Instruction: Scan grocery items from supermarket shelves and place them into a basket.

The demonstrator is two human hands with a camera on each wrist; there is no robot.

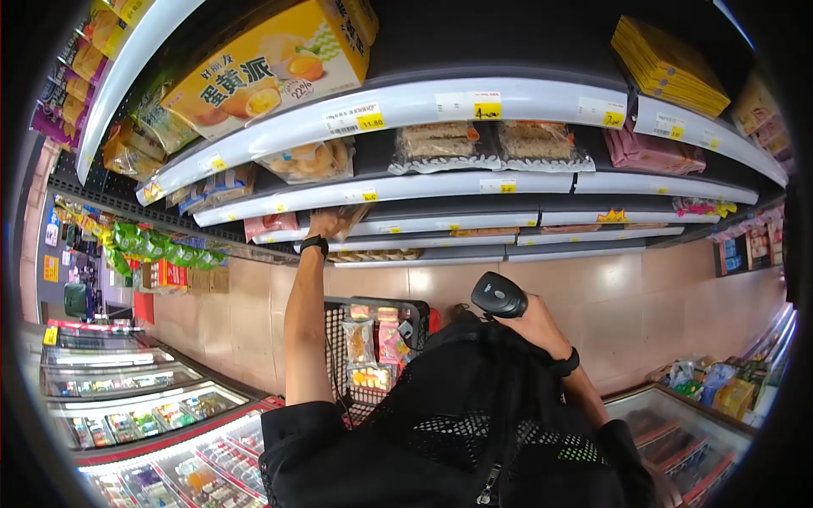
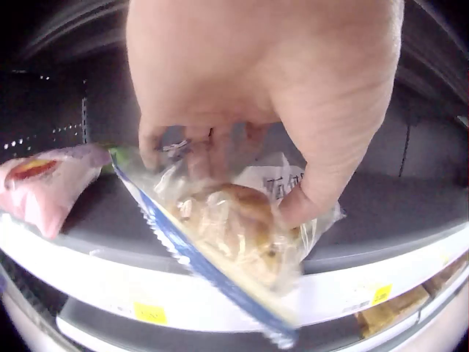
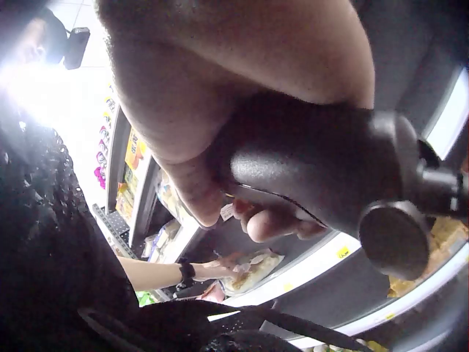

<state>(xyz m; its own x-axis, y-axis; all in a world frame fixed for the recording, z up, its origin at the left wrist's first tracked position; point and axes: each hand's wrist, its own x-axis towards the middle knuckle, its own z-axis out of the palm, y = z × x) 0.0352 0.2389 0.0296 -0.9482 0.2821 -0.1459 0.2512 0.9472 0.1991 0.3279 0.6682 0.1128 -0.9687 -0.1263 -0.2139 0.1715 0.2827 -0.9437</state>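
Note:
My left hand (image 1: 325,225) reaches to a lower shelf at the left. In the left wrist view its thumb and fingers grip a clear plastic bag of bread (image 2: 236,220), a browned roll inside, with a blue-and-white edge. The bag is tilted at the shelf's front lip. A pink package (image 2: 53,183) lies left of it. My right hand (image 1: 539,325) is held out over the floor, gripping a black handheld scanner (image 1: 500,295). The right wrist view shows the fingers and thumb wrapped around the scanner's dark body (image 3: 308,161).
A shopping basket (image 1: 334,334) with several packaged foods stands below, close to my body. Shelves above carry a yellow box of pies (image 1: 254,76), bagged breads (image 1: 436,144) and a stack of yellow packs (image 1: 669,63). Lit freezer cases (image 1: 127,372) stand behind at the left.

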